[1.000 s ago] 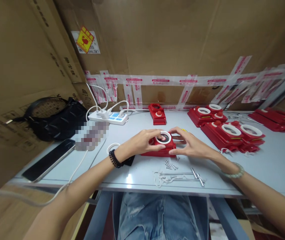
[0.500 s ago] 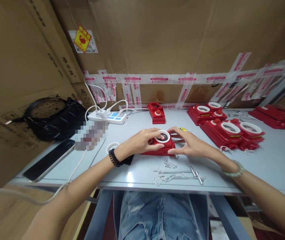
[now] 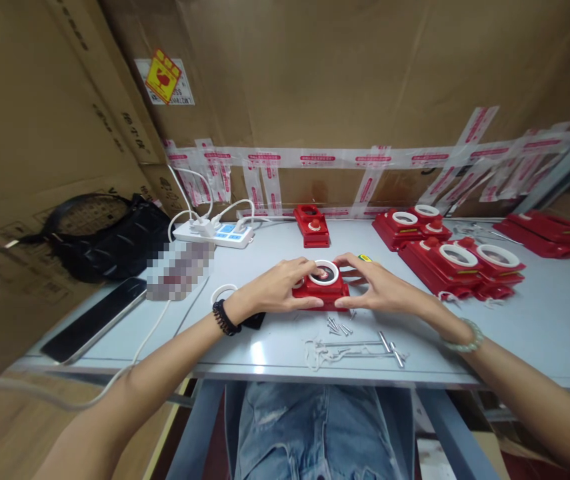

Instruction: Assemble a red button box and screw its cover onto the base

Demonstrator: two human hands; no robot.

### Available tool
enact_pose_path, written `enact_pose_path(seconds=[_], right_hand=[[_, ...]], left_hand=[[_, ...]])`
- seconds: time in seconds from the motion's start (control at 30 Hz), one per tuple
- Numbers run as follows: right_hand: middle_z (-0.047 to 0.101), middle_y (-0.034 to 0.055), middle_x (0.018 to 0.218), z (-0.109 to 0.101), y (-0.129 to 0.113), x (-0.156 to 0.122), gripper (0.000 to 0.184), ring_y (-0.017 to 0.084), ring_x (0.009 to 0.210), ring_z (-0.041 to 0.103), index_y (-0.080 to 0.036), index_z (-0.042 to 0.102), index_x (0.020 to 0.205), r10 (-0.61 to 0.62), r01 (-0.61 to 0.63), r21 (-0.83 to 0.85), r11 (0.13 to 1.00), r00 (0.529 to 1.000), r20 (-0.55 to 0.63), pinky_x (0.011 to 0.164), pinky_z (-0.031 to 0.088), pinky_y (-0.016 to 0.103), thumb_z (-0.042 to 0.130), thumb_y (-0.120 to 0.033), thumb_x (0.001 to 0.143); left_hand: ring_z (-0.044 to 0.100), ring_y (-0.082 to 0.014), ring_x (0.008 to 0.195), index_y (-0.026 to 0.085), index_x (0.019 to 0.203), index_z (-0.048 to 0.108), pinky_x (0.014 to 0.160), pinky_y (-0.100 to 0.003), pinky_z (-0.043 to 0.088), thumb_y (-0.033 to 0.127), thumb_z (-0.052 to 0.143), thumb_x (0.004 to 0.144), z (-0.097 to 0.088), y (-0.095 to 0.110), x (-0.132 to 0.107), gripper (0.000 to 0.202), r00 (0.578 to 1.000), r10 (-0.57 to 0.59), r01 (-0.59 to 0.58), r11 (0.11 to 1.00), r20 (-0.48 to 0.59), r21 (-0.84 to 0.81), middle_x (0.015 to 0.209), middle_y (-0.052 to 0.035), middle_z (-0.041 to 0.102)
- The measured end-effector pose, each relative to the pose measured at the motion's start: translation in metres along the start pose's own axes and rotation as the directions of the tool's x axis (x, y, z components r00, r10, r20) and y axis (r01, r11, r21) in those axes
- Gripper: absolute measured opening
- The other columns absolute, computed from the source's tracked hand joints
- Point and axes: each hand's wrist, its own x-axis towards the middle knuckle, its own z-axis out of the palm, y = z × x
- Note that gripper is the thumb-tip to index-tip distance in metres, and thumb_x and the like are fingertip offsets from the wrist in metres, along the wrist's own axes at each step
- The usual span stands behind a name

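Observation:
A red box (image 3: 325, 291) with a white ring (image 3: 337, 273) around a dark round window lies on the table before me, between my hands. My left hand (image 3: 283, 283) grips it from the left, fingertips at the window and ring, thumb along the front edge. From the right, my right hand (image 3: 372, 283) holds the same box, its thumb at the front corner and its fingers by the ring's far side. Several short screws (image 3: 339, 327) lie just in front of the box. Closer to me are long metal rods (image 3: 355, 344) and white string (image 3: 315, 355).
Similar red boxes (image 3: 439, 270) stand at the right, and one with an open hole (image 3: 312, 227) sits at the back. A loose white ring (image 3: 222, 291) is near my left wrist. Leftward are a power strip (image 3: 215, 233), a phone (image 3: 95, 320) and a black bag (image 3: 109, 237).
My left fingers and thumb have shifted slightly, leaving more of the red box's front showing. The right hand keeps its place. The whole view has moved a little.

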Motion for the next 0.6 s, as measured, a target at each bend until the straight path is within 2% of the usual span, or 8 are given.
enact_pose_path(seconds=[0.27,0.37,0.5,0.6], right_hand=[[0.058,0.0082,0.120,0.002,-0.005,0.002,0.062,0.021,0.103,0.062,-0.023,0.046,0.117,0.023,-0.025,-0.042,0.999,0.999,-0.041,0.093,0.051,0.039,0.074,-0.046,0.067],[0.057,0.0091,0.123,0.001,-0.006,0.002,0.063,0.022,0.108,0.060,-0.022,0.048,0.117,0.004,-0.007,-0.057,0.998,0.999,-0.048,0.096,0.048,0.040,0.074,-0.048,0.066],[0.056,0.0083,0.129,-0.008,-0.010,-0.001,0.071,0.026,0.116,0.055,-0.024,0.049,0.125,0.017,-0.026,-0.204,0.979,0.999,-0.044,0.099,0.044,0.044,0.073,-0.053,0.064],[0.056,0.0068,0.131,-0.014,-0.013,-0.004,0.070,0.024,0.117,0.054,-0.025,0.051,0.128,-0.011,-0.005,-0.268,0.963,0.998,-0.057,0.099,0.043,0.041,0.072,-0.050,0.067]], left_hand=[[0.057,-0.0204,0.094,0.019,0.112,0.050,0.083,-0.031,0.045,0.050,0.062,0.081,-0.003,-0.004,-0.001,0.045,1.000,0.003,-0.003,0.995,-0.004,-0.104,0.108,-0.0083,0.060],[0.057,-0.0206,0.095,0.019,0.112,0.050,0.084,-0.031,0.044,0.049,0.063,0.081,-0.004,-0.004,0.000,0.045,1.000,-0.006,0.007,0.994,0.011,-0.113,0.109,-0.0080,0.060],[0.056,-0.0205,0.094,0.019,0.109,0.050,0.082,-0.031,0.044,0.048,0.062,0.081,-0.007,-0.003,0.000,0.043,0.999,-0.023,0.028,0.993,0.046,-0.117,0.107,-0.0078,0.059],[0.056,-0.0204,0.093,0.019,0.108,0.050,0.082,-0.031,0.044,0.048,0.063,0.081,-0.008,-0.004,0.000,0.042,0.998,-0.026,0.033,0.991,0.058,-0.132,0.106,-0.0075,0.058]])
